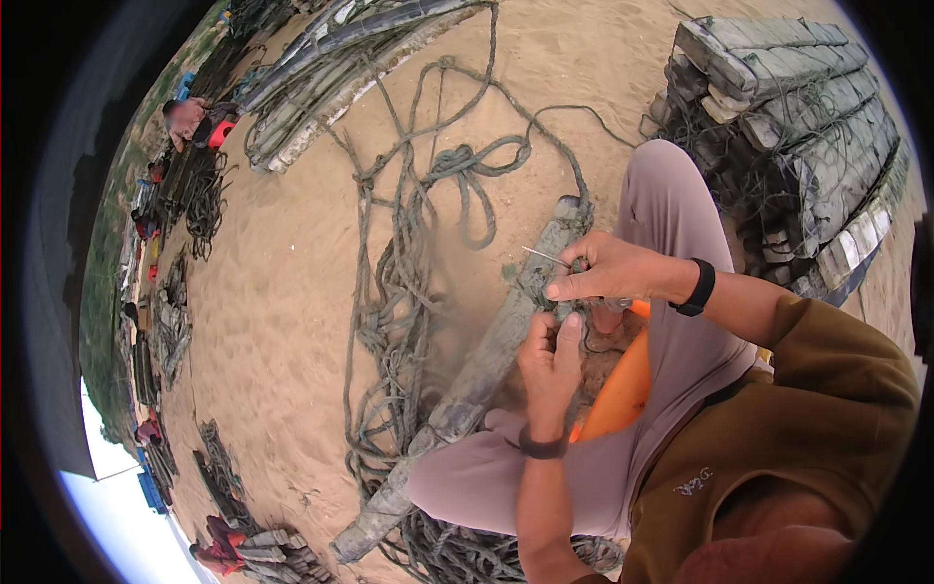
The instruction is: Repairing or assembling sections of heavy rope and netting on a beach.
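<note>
Across my lap lies a long, weathered grey bar (pixel 482 375), with rope tied round its upper end. My right hand (pixel 618 268) is closed beside that end, and a thin metal spike (pixel 545 256) juts out past its fingers. Just below it, my left hand (pixel 552 365) pinches a short piece of green-grey rope (pixel 562 311) against the bar's side. The fingertips of both hands nearly meet at this rope. A thick rope (pixel 581 185) runs from the bar's top end up over the sand. How the knot passes under my fingers is hidden.
Tangled rope (pixel 389 321) lies on the sand left of the bar, with a looped knot (pixel 467 165) above. Stacked grey bars (pixel 827 146) stand at the right, more bars (pixel 331 88) at the top. An orange object (pixel 620 389) is under my legs. Other people (pixel 185 122) sit far left.
</note>
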The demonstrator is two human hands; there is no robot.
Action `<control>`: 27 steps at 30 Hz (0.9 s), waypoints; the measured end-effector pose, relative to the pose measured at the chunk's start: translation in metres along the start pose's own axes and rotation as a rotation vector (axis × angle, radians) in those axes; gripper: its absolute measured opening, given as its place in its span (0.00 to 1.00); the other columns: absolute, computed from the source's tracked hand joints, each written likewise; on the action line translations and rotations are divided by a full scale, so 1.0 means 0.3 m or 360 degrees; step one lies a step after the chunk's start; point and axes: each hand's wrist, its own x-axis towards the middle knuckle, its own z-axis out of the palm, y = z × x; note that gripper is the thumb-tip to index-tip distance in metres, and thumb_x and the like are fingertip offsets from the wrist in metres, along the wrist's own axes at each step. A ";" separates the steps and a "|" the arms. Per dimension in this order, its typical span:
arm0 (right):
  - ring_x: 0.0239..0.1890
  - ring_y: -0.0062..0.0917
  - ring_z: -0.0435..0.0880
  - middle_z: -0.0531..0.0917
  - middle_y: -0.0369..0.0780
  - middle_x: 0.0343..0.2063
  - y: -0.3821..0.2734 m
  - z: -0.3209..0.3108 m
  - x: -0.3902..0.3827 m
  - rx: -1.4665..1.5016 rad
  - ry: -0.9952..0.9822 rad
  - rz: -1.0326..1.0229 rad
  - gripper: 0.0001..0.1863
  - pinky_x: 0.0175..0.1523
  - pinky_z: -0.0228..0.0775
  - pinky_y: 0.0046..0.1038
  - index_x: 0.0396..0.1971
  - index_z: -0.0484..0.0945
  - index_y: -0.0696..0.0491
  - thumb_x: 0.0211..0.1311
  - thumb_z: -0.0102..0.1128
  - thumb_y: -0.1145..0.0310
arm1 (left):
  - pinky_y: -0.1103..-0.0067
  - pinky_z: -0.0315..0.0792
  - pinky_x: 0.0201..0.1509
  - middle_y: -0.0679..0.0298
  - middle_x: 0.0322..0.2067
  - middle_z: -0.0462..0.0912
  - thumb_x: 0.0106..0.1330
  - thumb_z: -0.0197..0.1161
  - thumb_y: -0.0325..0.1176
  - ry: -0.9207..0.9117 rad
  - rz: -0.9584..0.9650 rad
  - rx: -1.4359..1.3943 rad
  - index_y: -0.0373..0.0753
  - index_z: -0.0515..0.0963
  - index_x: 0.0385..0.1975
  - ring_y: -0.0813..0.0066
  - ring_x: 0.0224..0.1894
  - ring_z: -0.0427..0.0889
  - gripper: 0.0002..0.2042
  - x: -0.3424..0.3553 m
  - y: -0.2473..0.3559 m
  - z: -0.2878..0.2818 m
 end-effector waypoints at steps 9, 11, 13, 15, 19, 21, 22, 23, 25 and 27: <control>0.24 0.35 0.78 0.78 0.41 0.25 -0.048 0.060 -0.206 -0.0766 0.0513 -0.1231 0.16 0.27 0.68 0.28 0.52 0.75 0.50 0.66 0.55 0.63 | 0.87 0.57 0.18 0.71 0.19 0.72 0.71 0.54 0.38 0.0291 -0.0406 -0.0444 0.39 0.74 0.26 0.89 0.16 0.64 0.12 0.020 0.064 -0.013; 0.23 0.36 0.80 0.81 0.40 0.28 -0.065 0.065 -0.238 -0.1467 0.0261 -0.0887 0.19 0.24 0.69 0.29 0.55 0.73 0.47 0.65 0.56 0.63 | 0.87 0.59 0.18 0.70 0.19 0.74 0.72 0.54 0.38 0.0248 -0.0429 -0.0476 0.38 0.75 0.28 0.88 0.16 0.66 0.13 0.020 0.052 -0.021; 0.21 0.35 0.79 0.80 0.38 0.27 -0.040 0.062 -0.225 -0.1441 0.0292 -0.1035 0.19 0.21 0.68 0.32 0.55 0.73 0.46 0.63 0.57 0.64 | 0.85 0.60 0.17 0.63 0.22 0.80 0.72 0.52 0.38 0.0188 -0.0275 -0.0384 0.35 0.79 0.34 0.83 0.15 0.68 0.13 0.018 0.037 -0.028; 0.20 0.35 0.78 0.78 0.39 0.24 -0.046 0.056 -0.221 -0.1661 0.0345 -0.1058 0.18 0.21 0.67 0.32 0.53 0.74 0.46 0.62 0.58 0.64 | 0.85 0.60 0.17 0.63 0.23 0.80 0.72 0.52 0.38 0.0194 -0.0265 -0.0358 0.35 0.79 0.34 0.83 0.15 0.68 0.13 0.009 0.041 -0.024; 0.20 0.34 0.78 0.76 0.39 0.22 -0.081 0.074 -0.228 -0.1802 0.0365 -0.1119 0.18 0.21 0.67 0.33 0.50 0.75 0.48 0.59 0.59 0.67 | 0.85 0.59 0.20 0.72 0.18 0.72 0.73 0.52 0.38 0.0252 -0.0256 -0.0284 0.36 0.75 0.27 0.88 0.17 0.65 0.14 -0.004 0.062 -0.030; 0.22 0.33 0.79 0.76 0.39 0.24 -0.057 0.081 -0.219 -0.1799 0.0410 -0.1212 0.20 0.21 0.68 0.32 0.49 0.76 0.51 0.53 0.60 0.71 | 0.84 0.59 0.20 0.71 0.17 0.70 0.72 0.52 0.37 0.0295 -0.0196 -0.0110 0.35 0.74 0.26 0.87 0.18 0.63 0.15 -0.007 0.050 -0.033; 0.22 0.33 0.79 0.76 0.39 0.24 -0.060 0.083 -0.222 -0.1804 0.0407 -0.1218 0.20 0.21 0.68 0.32 0.49 0.76 0.51 0.53 0.60 0.71 | 0.82 0.59 0.21 0.71 0.15 0.68 0.72 0.53 0.37 0.0344 -0.0139 0.0069 0.34 0.73 0.24 0.86 0.19 0.61 0.15 -0.008 0.045 -0.036; 0.23 0.33 0.80 0.76 0.39 0.24 -0.063 0.085 -0.226 -0.1800 0.0363 -0.1197 0.20 0.22 0.68 0.32 0.47 0.77 0.52 0.51 0.60 0.72 | 0.82 0.59 0.21 0.71 0.15 0.68 0.72 0.53 0.37 0.0348 -0.0134 0.0065 0.34 0.73 0.24 0.86 0.19 0.61 0.15 -0.011 0.041 -0.036; 0.24 0.33 0.80 0.76 0.39 0.25 -0.073 0.087 -0.233 -0.1806 0.0322 -0.1169 0.20 0.23 0.69 0.31 0.45 0.77 0.53 0.49 0.59 0.74 | 0.79 0.59 0.21 0.66 0.13 0.64 0.71 0.54 0.35 0.0421 0.0103 0.0333 0.32 0.71 0.23 0.83 0.19 0.59 0.15 -0.019 0.035 -0.026; 0.27 0.32 0.81 0.76 0.38 0.25 -0.092 0.086 -0.228 -0.1859 0.0424 -0.1246 0.19 0.24 0.70 0.31 0.41 0.79 0.52 0.43 0.62 0.73 | 0.78 0.59 0.22 0.63 0.13 0.63 0.71 0.54 0.35 0.0441 0.0129 0.0403 0.32 0.71 0.23 0.81 0.19 0.58 0.15 -0.022 0.045 -0.020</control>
